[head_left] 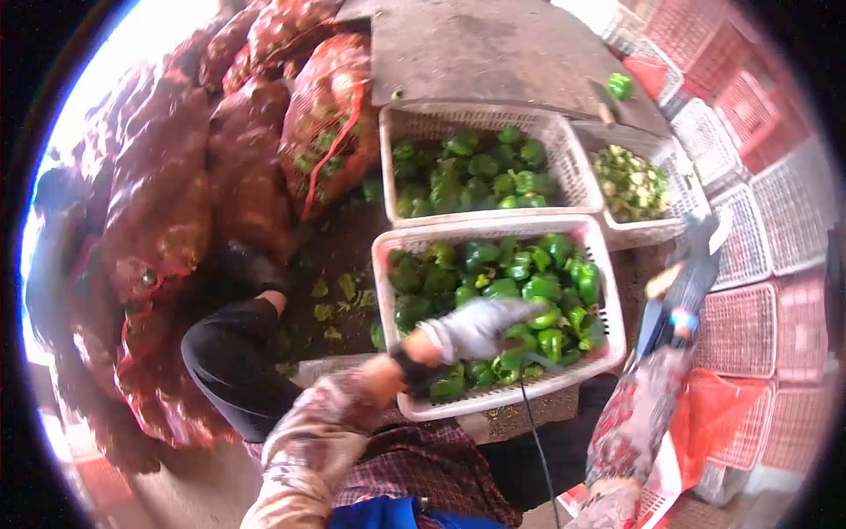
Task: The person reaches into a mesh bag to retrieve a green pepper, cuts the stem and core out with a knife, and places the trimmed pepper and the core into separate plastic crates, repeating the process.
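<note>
Daylight is flooding in at left. Red mesh sacks [176,203] are piling up there; empty crates [758,220] are stacking right, over dirty floor [339,256].

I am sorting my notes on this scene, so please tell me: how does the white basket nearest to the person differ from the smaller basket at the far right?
The nearest basket holds whole, glossy green peppers; the far right basket holds pale green cut pieces. The nearest basket looks larger and lies under the gloved left hand, while the far right basket has no hand near it. Both are white perforated plastic baskets.
</note>
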A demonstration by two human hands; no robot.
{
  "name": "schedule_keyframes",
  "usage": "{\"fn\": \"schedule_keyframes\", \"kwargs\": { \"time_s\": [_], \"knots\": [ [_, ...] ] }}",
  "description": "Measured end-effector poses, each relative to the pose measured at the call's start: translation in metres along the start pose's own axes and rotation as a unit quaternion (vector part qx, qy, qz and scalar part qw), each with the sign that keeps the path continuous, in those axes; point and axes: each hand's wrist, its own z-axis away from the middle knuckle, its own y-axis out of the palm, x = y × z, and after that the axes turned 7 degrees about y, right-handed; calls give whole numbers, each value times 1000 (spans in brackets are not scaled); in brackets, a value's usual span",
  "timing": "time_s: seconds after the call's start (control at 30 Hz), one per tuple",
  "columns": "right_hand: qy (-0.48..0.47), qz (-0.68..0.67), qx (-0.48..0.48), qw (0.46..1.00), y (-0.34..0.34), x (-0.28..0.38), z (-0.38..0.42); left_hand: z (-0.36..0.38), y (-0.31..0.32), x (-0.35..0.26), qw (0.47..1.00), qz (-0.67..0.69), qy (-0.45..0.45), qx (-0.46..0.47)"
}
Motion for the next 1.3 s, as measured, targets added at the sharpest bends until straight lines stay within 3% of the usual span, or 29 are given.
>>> {"fn": "schedule_keyframes", "kwargs": {
  "time_s": [0.03,0.1,0.13,0.17,0.2,0.23,0.27,0.3,0.33,0.4,0.43,0.47,0.5,0.53,0.6,0.63,0.7,0.8,0.87,0.93,1.0,1.03,1.13,1.17,1.2,1.3],
  "knots": [
    [22,-16,2,1000,4,-6,31,16,-43,-11,997,-13,-49,-63],
    [185,10,48,982,15,-52,102,74,-115,10,967,-22,-183,-178],
    [311,98,110,939,10,-118,121,107,-127,38,905,27,-266,-330],
    [347,112,144,920,26,-119,157,140,-138,59,836,112,-329,-424],
    [327,116,157,925,28,-168,187,177,-147,81,811,81,-365,-450],
    [259,189,166,933,35,-196,216,204,-153,91,765,162,-370,-501],
    [177,312,202,911,32,-212,235,221,-149,102,751,146,-372,-525],
    [77,294,229,925,38,-218,245,231,-139,112,726,154,-390,-545],
    [40,378,251,890,42,-224,254,242,-124,119,700,162,-409,-562],
    [57,398,262,877,52,-228,253,275,-85,148,693,166,-466,-525],
    [42,417,260,870,58,-230,251,282,-63,157,725,15,-552,-412],
    [30,440,260,859,58,-231,251,270,-55,144,725,13,-616,-308],
    [18,461,262,848,58,-233,250,262,-43,138,762,-20,-622,-180],
    [8,472,269,839,57,-236,250,261,-24,131,812,14,-569,-129],
    [-12,487,275,829,52,-245,251,224,-19,114,831,-32,-544,111],
    [-26,460,261,849,50,-251,252,232,2,121,849,-88,-496,158],
    [-2,443,264,857,56,-246,253,239,32,134,862,-133,-448,198],
    [-20,456,258,852,53,-248,252,239,45,141,866,-139,-448,174],
    [-58,492,267,827,53,-246,250,244,36,131,845,-85,-526,38],
    [-42,454,268,849,60,-237,251,259,23,129,794,-9,-597,-115],
    [-39,432,276,858,61,-233,246,255,-8,120,736,153,-581,-311],
    [-33,437,278,855,60,-239,246,253,-27,110,697,267,-521,-414],
    [132,330,346,868,53,-259,240,222,-98,39,666,400,-409,-479],
    [122,228,340,904,47,-239,242,210,-108,21,703,394,-340,-485],
    [116,273,340,892,48,-182,238,195,-112,4,734,391,-268,-487],
    [94,74,397,910,37,-98,257,161,-95,-29,760,422,-212,-447]
  ]
}}
